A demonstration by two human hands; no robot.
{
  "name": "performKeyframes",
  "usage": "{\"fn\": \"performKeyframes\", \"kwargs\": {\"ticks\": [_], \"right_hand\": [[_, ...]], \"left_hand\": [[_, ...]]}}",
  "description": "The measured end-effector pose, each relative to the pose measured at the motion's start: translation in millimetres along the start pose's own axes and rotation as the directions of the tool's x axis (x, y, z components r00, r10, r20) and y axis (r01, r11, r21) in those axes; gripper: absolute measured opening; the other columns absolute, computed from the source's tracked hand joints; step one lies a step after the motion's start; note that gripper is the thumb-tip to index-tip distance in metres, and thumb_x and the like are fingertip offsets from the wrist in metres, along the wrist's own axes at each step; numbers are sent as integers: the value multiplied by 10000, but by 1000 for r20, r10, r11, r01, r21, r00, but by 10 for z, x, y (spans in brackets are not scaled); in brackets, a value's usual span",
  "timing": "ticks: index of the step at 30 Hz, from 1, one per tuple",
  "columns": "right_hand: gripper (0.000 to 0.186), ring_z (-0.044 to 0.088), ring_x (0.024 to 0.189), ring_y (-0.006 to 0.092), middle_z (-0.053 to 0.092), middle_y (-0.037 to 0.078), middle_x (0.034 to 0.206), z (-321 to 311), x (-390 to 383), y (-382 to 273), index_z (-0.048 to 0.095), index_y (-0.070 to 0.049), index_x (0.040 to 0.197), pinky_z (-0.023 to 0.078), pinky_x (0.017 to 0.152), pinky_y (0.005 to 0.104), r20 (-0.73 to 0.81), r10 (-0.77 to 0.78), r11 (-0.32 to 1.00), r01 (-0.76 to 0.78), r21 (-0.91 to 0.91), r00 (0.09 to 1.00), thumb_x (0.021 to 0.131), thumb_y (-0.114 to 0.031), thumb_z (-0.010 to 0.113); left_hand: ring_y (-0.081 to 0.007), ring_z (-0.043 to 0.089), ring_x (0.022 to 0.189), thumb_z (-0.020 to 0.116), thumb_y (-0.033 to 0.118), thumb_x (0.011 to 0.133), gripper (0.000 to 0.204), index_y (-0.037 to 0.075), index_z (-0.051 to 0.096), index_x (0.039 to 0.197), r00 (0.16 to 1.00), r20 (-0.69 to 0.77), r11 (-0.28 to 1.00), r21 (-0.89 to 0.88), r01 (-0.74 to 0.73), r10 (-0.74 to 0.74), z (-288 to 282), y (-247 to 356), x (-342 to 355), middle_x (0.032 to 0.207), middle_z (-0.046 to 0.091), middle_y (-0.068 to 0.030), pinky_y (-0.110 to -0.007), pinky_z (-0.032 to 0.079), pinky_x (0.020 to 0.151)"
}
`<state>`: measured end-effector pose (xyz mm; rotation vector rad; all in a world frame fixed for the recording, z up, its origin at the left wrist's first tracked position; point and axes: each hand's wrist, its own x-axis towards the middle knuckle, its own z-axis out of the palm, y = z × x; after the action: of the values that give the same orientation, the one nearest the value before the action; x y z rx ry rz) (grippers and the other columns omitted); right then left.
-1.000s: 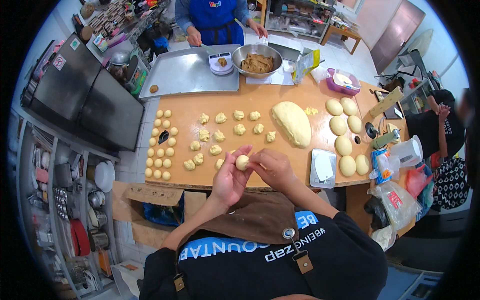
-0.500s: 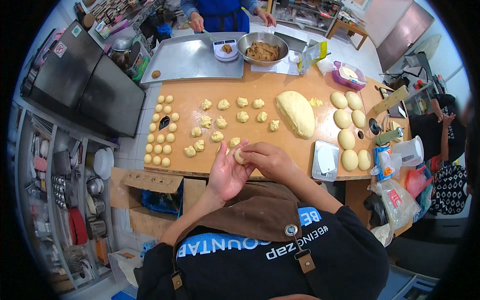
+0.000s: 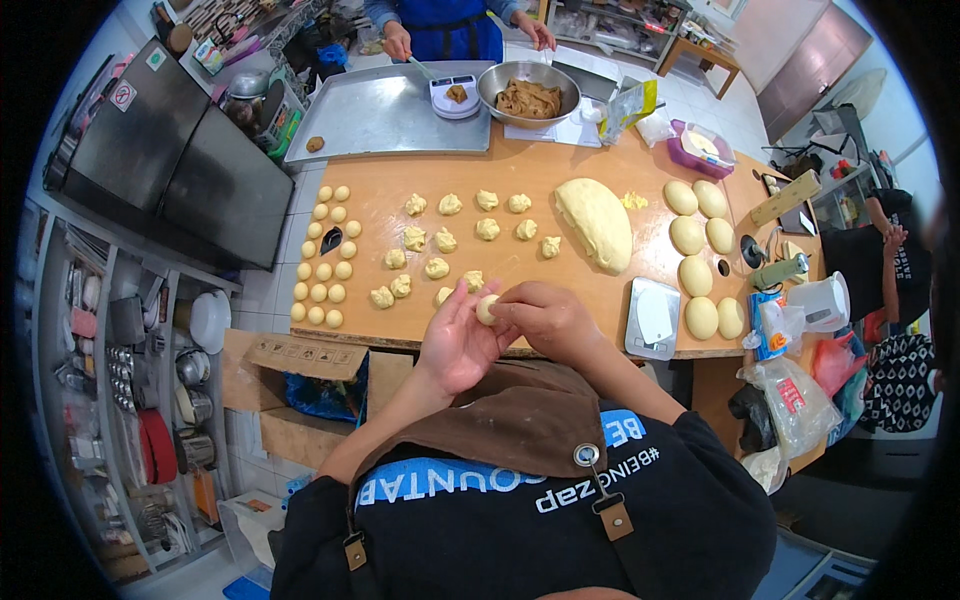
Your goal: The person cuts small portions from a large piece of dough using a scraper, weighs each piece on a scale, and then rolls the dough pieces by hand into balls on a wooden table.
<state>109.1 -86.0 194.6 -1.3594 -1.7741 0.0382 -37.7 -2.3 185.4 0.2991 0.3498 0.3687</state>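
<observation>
Clock directions are centring on the held dough ball (image 3: pixel 487 309), with 12 o'clock pointing away from the person. The brown apron (image 3: pixel 520 420) is lying at 6 o'clock, over a black shirt (image 3: pixel 680 510). The left hand (image 3: pixel 458 345) is spreading palm up at 7 o'clock, its fingers supporting the ball. The right hand (image 3: pixel 545 318) is pointing in from 3 o'clock, thumb and fingertips pinching the ball; whether the left fingertips are also curling behind it cannot be clearly told, as the right hand is partly covering them. Both hands are working above the near edge of the wooden table (image 3: pixel 400 172). An open cardboard box (image 3: pixel 305 355) is standing beside that edge, between 8 and 9 o'clock. Rough dough pieces (image 3: pixel 437 268) are lying scattered from 10 to 1 o'clock. A kitchen scale (image 3: pixel 652 320) is sitting at 3 o'clock. A large dough slab (image 3: pixel 593 228) is resting between 1 and 2 o'clock, and larger dough rounds (image 3: pixel 695 275) are lying between 2 and 3. Small smooth balls (image 3: pixel 343 270) are forming rows between 9 and 10 o'clock. Farther out, a metal tray (image 3: pixel 370 110) is occupying 11 o'clock, and a steel bowl (image 3: pixel 525 70) is holding brown filling (image 3: pixel 528 98) at 12. Beyond the tray, a co-worker's hand (image 3: pixel 398 42) is gripping a utensil.
</observation>
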Motion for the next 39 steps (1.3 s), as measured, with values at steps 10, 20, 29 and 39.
{"fn": "performKeyframes", "kwargs": {"ticks": [10, 20, 29, 39], "right_hand": [[224, 647, 732, 238, 646, 79, 842, 40, -5, -16, 679, -61, 918, 532, 625, 305, -62, 64, 997, -61, 38, 996, 710, 21, 672], [168, 640, 731, 252, 628, 80, 822, -24, 30, -48, 668, -82, 875, 525, 618, 336, 73, 60, 989, -69, 128, 996, 720, -24, 639], [208, 652, 748, 245, 652, 78, 841, -31, -1, -74, 670, -60, 905, 538, 627, 314, -58, -15, 999, 13, -33, 998, 707, 6, 669], [132, 641, 737, 249, 641, 73, 854, -62, -37, -87, 656, -79, 841, 520, 617, 329, -18, 137, 985, -134, 105, 990, 720, -25, 656]], "left_hand": [[-206, 512, 1146, 276, 358, 1016, 465, 25, 397, 1319, 997, -47, 993, 102, -58, 63, -37, -92, -8, 1260, 507, -112, -359, 404, 1001], [-198, 512, 1138, 346, 300, 1007, 414, 25, 396, 1313, 996, 85, 1000, -16, 6, -4, -107, -4, -35, 1223, 516, -109, -347, 393, 1026], [-213, 518, 1136, 282, 360, 1016, 460, 17, 415, 1292, 999, -19, 996, 74, -40, 42, 15, -101, -24, 1243, 511, -120, -352, 411, 1004], [-190, 504, 1148, 298, 288, 1011, 411, 12, 421, 1290, 994, 27, 980, 168, -108, 105, 66, -73, -100, 1266, 500, -101, -349, 408, 1000]]}}
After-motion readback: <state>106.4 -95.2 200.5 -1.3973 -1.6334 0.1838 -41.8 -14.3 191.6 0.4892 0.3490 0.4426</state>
